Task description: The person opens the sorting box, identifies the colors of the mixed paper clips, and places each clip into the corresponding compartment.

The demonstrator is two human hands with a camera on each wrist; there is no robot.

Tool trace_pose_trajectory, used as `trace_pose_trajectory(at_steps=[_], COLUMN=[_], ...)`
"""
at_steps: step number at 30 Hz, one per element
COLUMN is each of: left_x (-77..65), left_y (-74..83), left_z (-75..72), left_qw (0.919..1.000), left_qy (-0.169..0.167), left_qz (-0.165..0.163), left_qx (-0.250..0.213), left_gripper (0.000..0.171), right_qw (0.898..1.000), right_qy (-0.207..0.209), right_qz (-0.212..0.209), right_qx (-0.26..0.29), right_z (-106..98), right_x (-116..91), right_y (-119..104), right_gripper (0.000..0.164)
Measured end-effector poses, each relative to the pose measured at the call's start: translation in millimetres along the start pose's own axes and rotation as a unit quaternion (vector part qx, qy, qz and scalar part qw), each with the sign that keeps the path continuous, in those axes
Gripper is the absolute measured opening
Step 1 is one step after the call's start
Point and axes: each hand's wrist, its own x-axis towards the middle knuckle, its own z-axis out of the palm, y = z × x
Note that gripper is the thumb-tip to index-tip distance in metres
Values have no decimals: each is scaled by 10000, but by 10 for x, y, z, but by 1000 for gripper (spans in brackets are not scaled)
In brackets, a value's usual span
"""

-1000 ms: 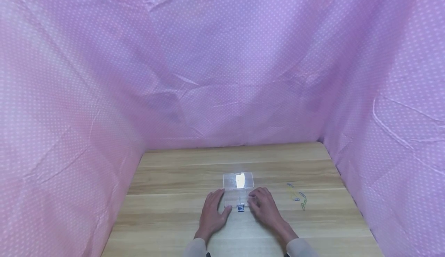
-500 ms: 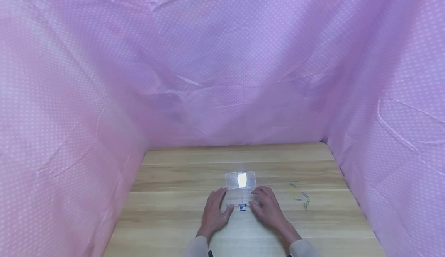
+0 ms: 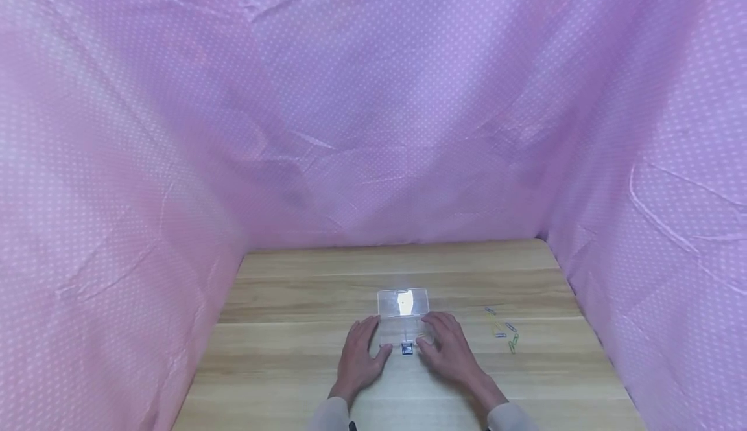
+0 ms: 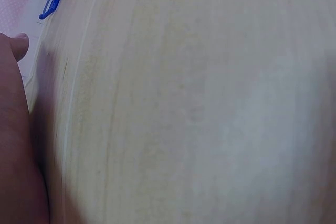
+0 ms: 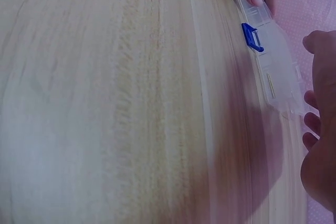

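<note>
A clear plastic box (image 3: 392, 332) lies on the table with its lid (image 3: 388, 303) flung back, away from the person. At its front edge is a blue latch (image 3: 406, 349), also visible as the blue latch (image 5: 252, 38) in the right wrist view. My left hand (image 3: 358, 360) holds the box's left end, thumb at the front and fingers behind. At the right end my right hand (image 3: 450, 352) hovers with thumb and fingers spread, holding nothing visible. Inside the box's right part, the right wrist view shows a thin yellowish piece (image 5: 271, 85), perhaps a paper clip.
Several loose paper clips (image 3: 510, 327), blue, green and yellow, lie on the wooden table (image 3: 292, 366) to the right of my right hand. Pink dotted cloth (image 3: 373, 191) surrounds the table at the back and sides.
My right hand's thumb and fingertips, close together over the box's right end a second ago, have spread apart. The left hand stays at the box. The view shifted slightly.
</note>
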Motion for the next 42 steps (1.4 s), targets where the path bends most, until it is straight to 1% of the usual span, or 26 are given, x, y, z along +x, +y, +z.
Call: trace_pose_trajectory(at_steps=[4,8,17,26,31,36,42], left_x=[6,6,12,16,24,36,37], left_y=[-19,-29,-21,-30,-36,-50,-66], left_z=[9,2,-21,-15,-17,-3,11], left_qw=[10000,9999,9999,9999,9999,10000,10000], left_qy=[-4,-54,-105,-97,-136,-95,-84], left_qz=[-8,-43,-96,-56,-78,-2,34], left_qx=[60,78,10,-17,-10,30,3], left_gripper=[70,71,70,70,70,70,70], right_qw=[9999,9999,9995,9979,9972,9966,9966], right_qy=[3,-41,-170,-259,-147,26,242], right_qz=[-93,-36,193,528,634,749,742], right_qx=[-86,-132,-162,-277,-374,-328,-255], right_z=[-6,-25,-86,-246,-343,-461,-587], right_x=[3,-7,-29,-89,-133,-157,-179], right_y=[-11,-17,48,192,320,448,585], right_gripper=[54,58,64,72,72,70,68])
